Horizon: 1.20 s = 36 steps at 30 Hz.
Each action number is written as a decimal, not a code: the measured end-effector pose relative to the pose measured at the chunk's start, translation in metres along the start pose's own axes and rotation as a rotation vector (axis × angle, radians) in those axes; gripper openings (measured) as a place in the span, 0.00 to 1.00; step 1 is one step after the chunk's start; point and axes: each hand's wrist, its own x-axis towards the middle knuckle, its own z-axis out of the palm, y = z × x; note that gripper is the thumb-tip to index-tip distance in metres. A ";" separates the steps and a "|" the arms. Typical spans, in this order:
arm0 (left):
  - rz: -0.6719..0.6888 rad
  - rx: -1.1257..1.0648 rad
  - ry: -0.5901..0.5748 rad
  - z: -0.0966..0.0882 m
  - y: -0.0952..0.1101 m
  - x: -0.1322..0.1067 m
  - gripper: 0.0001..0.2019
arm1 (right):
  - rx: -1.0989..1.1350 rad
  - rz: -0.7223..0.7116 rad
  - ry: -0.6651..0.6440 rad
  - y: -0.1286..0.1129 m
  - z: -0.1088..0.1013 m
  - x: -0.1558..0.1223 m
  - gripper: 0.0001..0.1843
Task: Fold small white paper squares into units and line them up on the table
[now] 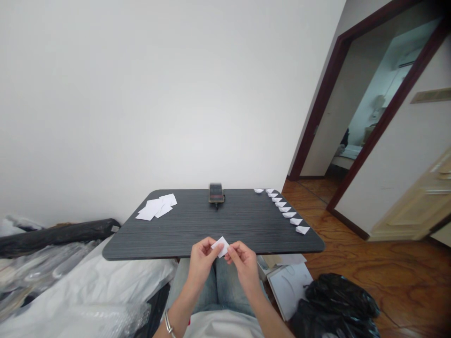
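"What's at the far left?"

"A black roll [56, 237] lies by white plastic sheeting [88, 281], next to the dark gray table [246, 225]."

"And on the table, going right?"

"First comes a loose pile of overlapping white paper squares [155, 206] near the left corner. A phone [216, 192] stands propped at the back edge, its screen blurred."

"Where are the person's hands?"

"Just over the near edge of the table, close together. The left hand [201, 263], with a silver bracelet [169, 325] on its wrist, and the right hand [244, 265] both pinch one small white paper piece [221, 246] between them. It's a narrow grip, with the paper held up in the air."

"What's further right?"

"A neat row of small folded paper pieces [282, 205] runs along the table's right edge. Below that, a black plastic bag [333, 305] sits on the wood floor [387, 267], and past it a dark-framed doorway [317, 108] opens into another room."
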 end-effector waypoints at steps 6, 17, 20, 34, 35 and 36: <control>-0.026 0.017 -0.024 0.000 -0.006 0.001 0.13 | -0.041 -0.037 0.019 0.000 -0.002 -0.002 0.14; -0.002 0.072 -0.028 -0.003 -0.004 0.004 0.12 | -0.016 0.022 -0.005 0.003 -0.001 0.003 0.14; 0.039 0.142 -0.011 -0.003 -0.004 0.003 0.13 | -0.012 0.000 0.020 0.003 -0.001 0.003 0.14; 0.208 0.329 -0.024 -0.005 -0.001 0.003 0.13 | 0.130 0.089 0.055 -0.001 -0.001 0.003 0.15; 0.234 0.322 -0.029 -0.006 0.000 0.003 0.12 | 0.137 0.090 0.060 -0.001 -0.002 0.003 0.16; 0.257 0.313 -0.033 -0.006 0.001 0.003 0.11 | 0.145 0.091 0.064 -0.002 -0.003 0.004 0.16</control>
